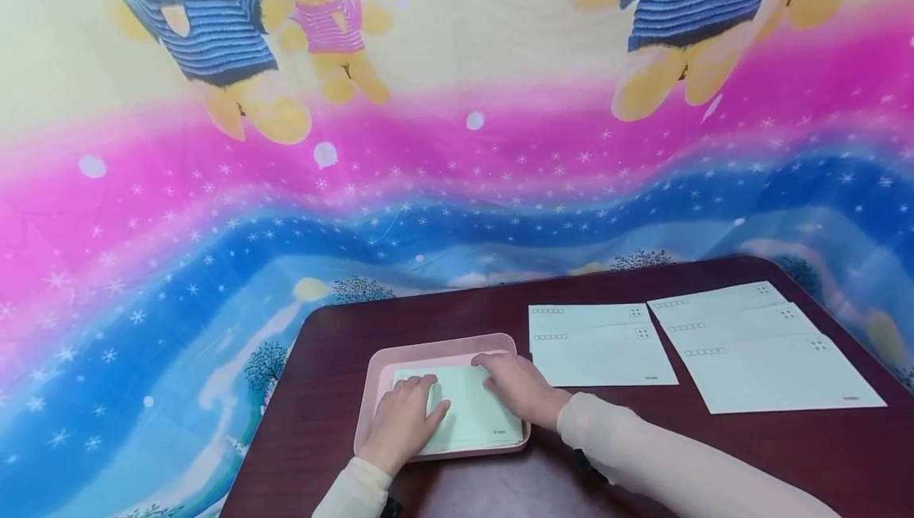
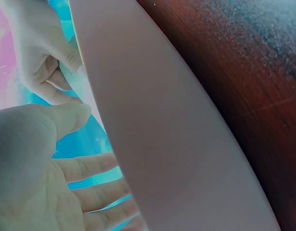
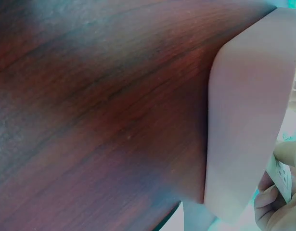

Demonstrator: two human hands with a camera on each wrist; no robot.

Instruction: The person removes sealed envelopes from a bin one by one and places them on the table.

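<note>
Pale envelopes (image 1: 471,407) lie in a shallow pink tray (image 1: 370,391) at the front middle of the table. My left hand (image 1: 403,415) rests over the left part of the top envelope. In the left wrist view its fingers (image 2: 97,197) are straight and spread behind the tray's wall. At the upper right of the stack, my right hand (image 1: 517,385) pinches an envelope's corner (image 3: 281,180), thumb on top and fingers curled beneath. Part of the right hand is cut off in its own wrist view.
Right of the tray, two overlapping envelopes (image 1: 600,363) lie on the dark wooden table (image 1: 314,391). Farther right is a fanned group of envelopes (image 1: 778,379) with printed boxes. A patterned cloth (image 1: 443,209) with bears hangs behind the table.
</note>
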